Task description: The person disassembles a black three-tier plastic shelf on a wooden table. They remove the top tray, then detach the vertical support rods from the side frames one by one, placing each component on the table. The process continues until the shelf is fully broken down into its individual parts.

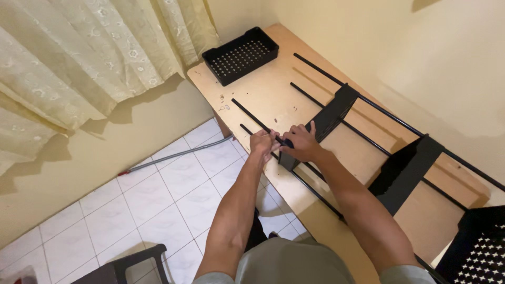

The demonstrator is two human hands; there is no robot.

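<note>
A black shelf frame lies on its side on a light wooden table (pixel 273 94). It has several long thin black rods (pixel 251 114) and two black plastic cross panels (pixel 331 118). My left hand (pixel 263 142) pinches a rod near the table's front edge. My right hand (pixel 301 142) rests against the near corner of the closer cross panel, fingers closed around the same rod. The second panel (pixel 407 171) stands further right along the rods.
A black perforated tray (pixel 241 54) sits at the table's far corner by a cream curtain (pixel 79 58). Another perforated black tray (pixel 481 252) is at the lower right. A grey hose (pixel 173 156) lies on the white tiled floor. A dark stool (pixel 126 265) stands below.
</note>
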